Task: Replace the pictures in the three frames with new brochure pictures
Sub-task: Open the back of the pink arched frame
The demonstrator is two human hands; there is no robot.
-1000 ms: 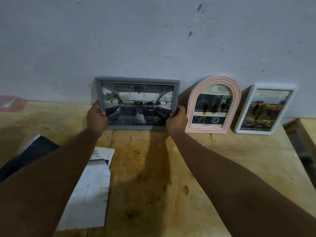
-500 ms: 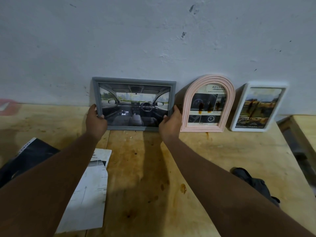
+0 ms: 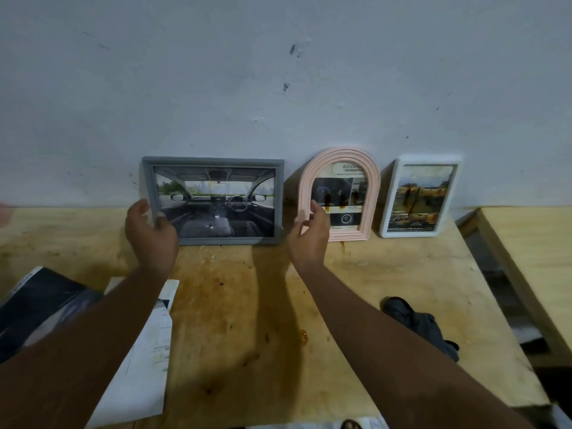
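**Three filled frames against the wall, hands at the grey one**

Nearest the camera, a dark brochure (image 3: 40,305) and a white printed sheet (image 3: 145,366) lie at the left of the wooden table (image 3: 241,305), partly under the left forearm. A crumpled dark cloth (image 3: 424,326) lies at the right, beside the right forearm.

Farther in, the left hand (image 3: 151,235) is at the lower left corner of the grey frame (image 3: 216,202), thumb outside the edge and fingers loosely curved across the front bar. Whether it grips or only hovers cannot be told. The right hand (image 3: 309,239) holds nothing, its fingers relaxed and slightly bent. It sits clear of the grey frame's right edge, in front of the left leg of the pink arched frame (image 3: 340,196).

At the back, all three frames stand on the table leaning on the pale wall (image 3: 278,88). The grey frame is on the left and shows a car interior, the pink arched frame is in the middle, and a white frame (image 3: 419,196) is on the right. Each holds a brochure picture.
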